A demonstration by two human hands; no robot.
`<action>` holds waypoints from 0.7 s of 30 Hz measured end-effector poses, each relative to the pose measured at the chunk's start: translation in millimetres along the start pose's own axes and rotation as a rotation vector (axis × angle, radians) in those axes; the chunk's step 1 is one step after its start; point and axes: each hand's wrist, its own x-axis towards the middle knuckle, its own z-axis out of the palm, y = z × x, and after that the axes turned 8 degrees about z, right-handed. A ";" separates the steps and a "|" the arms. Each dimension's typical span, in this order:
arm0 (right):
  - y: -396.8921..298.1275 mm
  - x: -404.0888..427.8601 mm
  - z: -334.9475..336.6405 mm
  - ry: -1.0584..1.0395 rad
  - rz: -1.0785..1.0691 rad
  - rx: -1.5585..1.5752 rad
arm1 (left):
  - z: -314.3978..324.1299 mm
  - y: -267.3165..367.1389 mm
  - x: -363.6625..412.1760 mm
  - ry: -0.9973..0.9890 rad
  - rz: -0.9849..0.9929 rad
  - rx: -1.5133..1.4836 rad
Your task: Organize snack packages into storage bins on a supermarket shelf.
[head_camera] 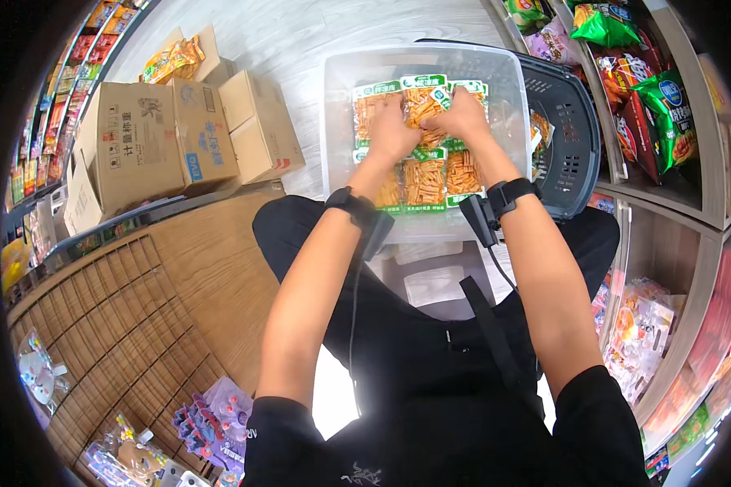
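A translucent plastic tub (339, 103) stands before me with rows of clear snack packets with green-and-white headers, filled with orange-brown strips. My left hand (396, 131) reaches down onto the upper left packet (364, 115), its thumb beside the middle one; its fingertips are partly hidden, so its hold is unclear. With thumb and fingers, my right hand (461, 119) grips a tilted packet (441, 99) at the upper middle, over the neighbouring packets. Nearer to me, a lower row shows a middle packet (425, 182) lying flat, with others on both sides.
A dark grey plastic basket (569, 137) with more packets sits right of the tub, partly behind it. Cardboard boxes (137, 140) stand at left beside a wire grid panel (116, 329). Shelves at right hold bagged snacks (670, 115). A stool (438, 268) is between my legs.
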 end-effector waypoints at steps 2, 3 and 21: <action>8.3 8.8 -1.9 -0.044 -0.027 0.036 | 1.7 -4.7 5.1 -0.011 0.026 -0.048; 10.8 10.9 -2.6 -0.088 -0.052 0.075 | 0.4 -1.2 6.3 -0.024 0.052 -0.094; 42.3 -126.4 -100.0 0.070 -0.316 0.249 | -69.6 114.7 -78.6 -0.677 -0.366 -1.677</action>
